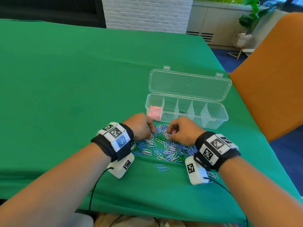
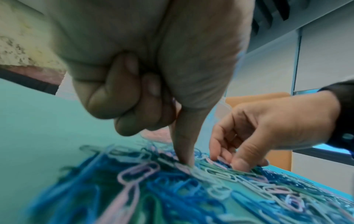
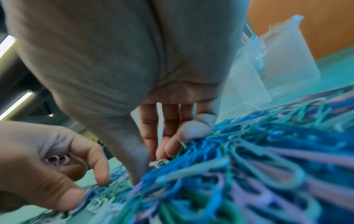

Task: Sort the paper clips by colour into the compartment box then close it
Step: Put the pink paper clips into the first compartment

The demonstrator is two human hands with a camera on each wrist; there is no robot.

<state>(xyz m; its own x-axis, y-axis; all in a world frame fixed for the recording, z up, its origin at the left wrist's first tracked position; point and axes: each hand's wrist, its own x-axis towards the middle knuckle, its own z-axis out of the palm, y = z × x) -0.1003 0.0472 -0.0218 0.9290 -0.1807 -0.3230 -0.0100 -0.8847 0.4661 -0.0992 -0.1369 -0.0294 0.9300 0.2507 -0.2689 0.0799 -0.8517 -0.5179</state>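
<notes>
The compartment box (image 1: 186,110) sits on the tabletop (image 1: 65,79) just beyond the right hand (image 1: 183,131), its long axis running left to right across the view, lid hinged back and away from both hands. It looks like thin clear plastic, light and fairly stiff, so I judge it best steadied at an end wall and closed by the lid's far edge. Pink clips (image 1: 155,113) fill its leftmost cell, just beyond the left hand (image 1: 139,126).

The mixed paper clips (image 1: 165,148) lie heaped under and between both hands, pointing every way, with no common direction. They seem light, slick and springy, apt to hook together; pinching one by its rounded end should free it.

The left hand has its outer fingers curled on a few pale clips (image 3: 57,159), forefinger straight down into the heap. The right hand's fingers are loosely bent, tips in the heap; whether they pinch a clip I cannot tell.
</notes>
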